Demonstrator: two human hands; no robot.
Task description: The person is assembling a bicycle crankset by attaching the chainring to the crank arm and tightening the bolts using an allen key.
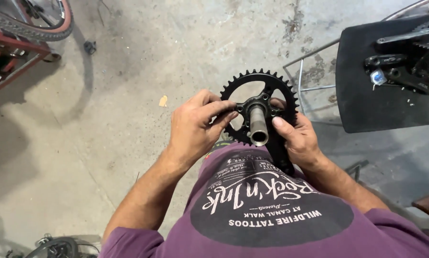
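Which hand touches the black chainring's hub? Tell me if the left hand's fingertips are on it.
Touching. The head view shows the left hand with fingertips pressed on the hub of the chainring; the right hand grips the crank arm.

light: bright, even daylight | shadows: soft on concrete floor (143,71) (left side darker) | focus: sharp, edges slightly warped

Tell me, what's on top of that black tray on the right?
On the black tray lie dark bicycle crank parts and a small blue-and-white piece. The frame edge cuts off the rest.
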